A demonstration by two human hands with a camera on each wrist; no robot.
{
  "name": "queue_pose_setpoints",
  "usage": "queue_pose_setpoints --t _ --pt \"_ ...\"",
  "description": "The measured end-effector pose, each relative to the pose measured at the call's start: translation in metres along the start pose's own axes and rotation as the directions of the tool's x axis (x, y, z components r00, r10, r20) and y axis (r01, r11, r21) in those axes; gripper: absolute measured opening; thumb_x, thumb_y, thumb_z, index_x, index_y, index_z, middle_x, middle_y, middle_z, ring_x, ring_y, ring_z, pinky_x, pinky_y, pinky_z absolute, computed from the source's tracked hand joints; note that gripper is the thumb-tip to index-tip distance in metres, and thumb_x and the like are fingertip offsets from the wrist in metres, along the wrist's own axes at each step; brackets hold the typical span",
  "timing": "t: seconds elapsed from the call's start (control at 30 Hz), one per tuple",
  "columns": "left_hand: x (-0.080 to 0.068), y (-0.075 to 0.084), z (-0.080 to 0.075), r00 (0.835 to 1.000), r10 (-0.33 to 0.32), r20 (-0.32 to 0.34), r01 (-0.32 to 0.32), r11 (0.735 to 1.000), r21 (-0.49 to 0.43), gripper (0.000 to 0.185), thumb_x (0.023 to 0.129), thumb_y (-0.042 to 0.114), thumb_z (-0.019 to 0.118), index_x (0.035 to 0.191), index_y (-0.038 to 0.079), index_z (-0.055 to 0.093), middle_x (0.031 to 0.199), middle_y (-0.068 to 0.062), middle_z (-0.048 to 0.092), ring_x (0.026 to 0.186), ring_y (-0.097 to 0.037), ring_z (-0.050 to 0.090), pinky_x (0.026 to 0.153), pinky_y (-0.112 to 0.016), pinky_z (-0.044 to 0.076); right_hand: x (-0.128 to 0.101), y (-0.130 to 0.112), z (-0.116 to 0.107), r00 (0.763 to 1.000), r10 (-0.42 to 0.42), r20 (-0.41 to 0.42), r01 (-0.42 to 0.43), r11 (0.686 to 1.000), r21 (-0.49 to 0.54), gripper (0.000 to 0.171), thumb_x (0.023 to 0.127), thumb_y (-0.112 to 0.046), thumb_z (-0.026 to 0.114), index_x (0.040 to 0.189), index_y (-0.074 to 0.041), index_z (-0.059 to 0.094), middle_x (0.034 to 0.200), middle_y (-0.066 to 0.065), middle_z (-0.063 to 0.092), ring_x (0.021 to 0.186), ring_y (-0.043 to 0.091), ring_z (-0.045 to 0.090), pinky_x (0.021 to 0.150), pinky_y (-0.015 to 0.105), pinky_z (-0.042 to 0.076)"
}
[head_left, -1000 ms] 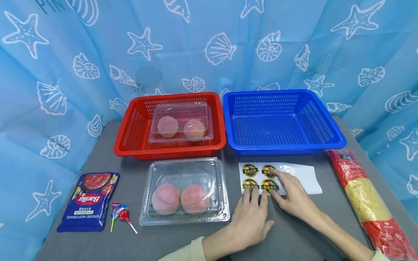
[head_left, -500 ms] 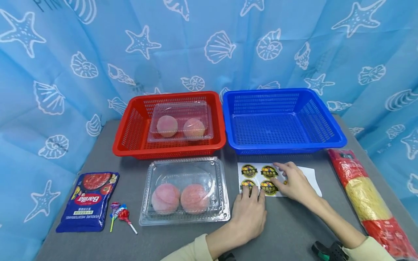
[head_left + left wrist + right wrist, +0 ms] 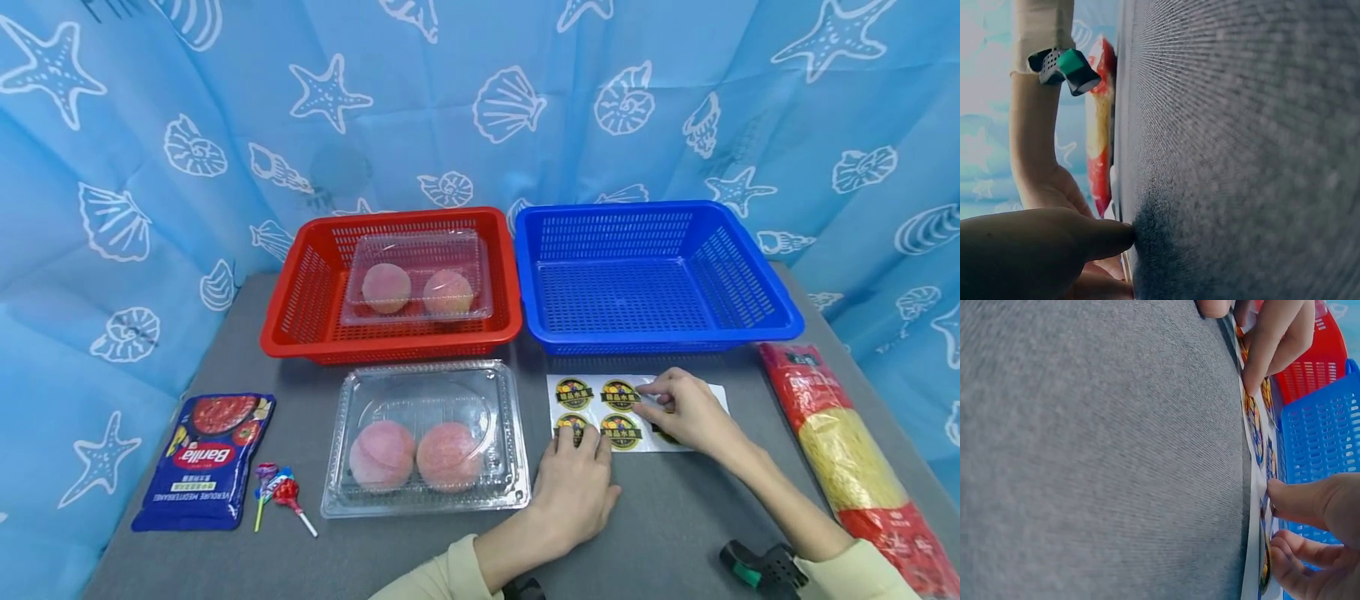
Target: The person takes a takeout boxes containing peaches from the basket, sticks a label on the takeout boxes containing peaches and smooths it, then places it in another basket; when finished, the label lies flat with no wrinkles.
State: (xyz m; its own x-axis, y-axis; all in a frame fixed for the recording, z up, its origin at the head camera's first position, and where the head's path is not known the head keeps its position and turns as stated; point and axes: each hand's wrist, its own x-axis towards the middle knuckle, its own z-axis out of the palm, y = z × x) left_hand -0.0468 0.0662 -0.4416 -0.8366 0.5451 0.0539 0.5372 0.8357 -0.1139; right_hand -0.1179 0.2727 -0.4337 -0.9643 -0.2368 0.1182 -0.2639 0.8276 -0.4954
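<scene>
A white sheet of round black-and-yellow fruit stickers (image 3: 619, 432) lies on the grey table, in front of the blue basket. My left hand (image 3: 576, 492) rests at its lower left, fingertips on the lower left sticker. My right hand (image 3: 693, 417) is over the right part of the sheet, partly covering more stickers. In the right wrist view the right thumb (image 3: 1300, 499) touches the sheet, with a gap between it and the bent fingers (image 3: 1300, 556). The left thumb (image 3: 1107, 240) is close to the table in the left wrist view.
A blue basket (image 3: 660, 337) and a red basket (image 3: 390, 348) stand behind. The red one holds a clear box of peaches (image 3: 450, 312); another clear peach box (image 3: 427, 504) lies before it. A sauce pouch (image 3: 204, 467) and lollipops (image 3: 285, 492) are left, a noodle pack (image 3: 847, 450) right.
My right hand has moved right along the sheet, uncovering the upper middle and lower middle stickers; its fingers are now more bent. My left hand has shifted only slightly.
</scene>
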Motion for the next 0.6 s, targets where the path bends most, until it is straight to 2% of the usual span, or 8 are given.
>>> queue_pose_setpoints --t 0.23,0.47,0.6 --pt "0.0033 0.0009 0.0003 1.000 -0.013 0.014 0.013 0.999 -0.030 0.062 0.091 0.064 0.063 0.140 0.024 0.061 0.142 0.000 0.060 0.116 -0.024 0.060 0.090 -0.030 0.058 0.0007 0.0014 -0.0001 1.000 0.018 0.019 -0.019 0.999 0.029 0.022 0.081 -0.004 0.083 0.101 0.003 0.079 0.091 0.013 0.073 0.081 0.021 0.066 0.069 0.033 0.055" --pt "0.0059 0.0005 -0.0017 0.999 -0.010 0.041 0.011 1.000 -0.024 0.063 0.093 0.064 0.061 0.143 0.026 0.058 0.149 -0.004 0.058 0.125 -0.026 0.059 0.091 -0.032 0.059 0.0015 0.0041 0.0022 0.999 -0.049 -0.024 0.050 0.998 0.030 0.021 0.078 -0.001 0.084 0.098 0.003 0.079 0.084 0.006 0.073 0.073 0.004 0.061 0.066 0.026 0.057" --pt "0.0058 0.0009 -0.0030 0.998 -0.009 0.059 0.009 1.000 0.000 0.064 0.094 0.064 0.059 0.146 0.027 0.056 0.151 -0.003 0.057 0.125 -0.026 0.059 0.092 -0.031 0.058 0.0013 0.0078 0.0030 0.995 -0.087 -0.056 0.088 0.996 0.020 0.017 0.079 0.000 0.084 0.096 0.002 0.080 0.082 0.005 0.073 0.071 0.000 0.059 0.064 0.024 0.055"
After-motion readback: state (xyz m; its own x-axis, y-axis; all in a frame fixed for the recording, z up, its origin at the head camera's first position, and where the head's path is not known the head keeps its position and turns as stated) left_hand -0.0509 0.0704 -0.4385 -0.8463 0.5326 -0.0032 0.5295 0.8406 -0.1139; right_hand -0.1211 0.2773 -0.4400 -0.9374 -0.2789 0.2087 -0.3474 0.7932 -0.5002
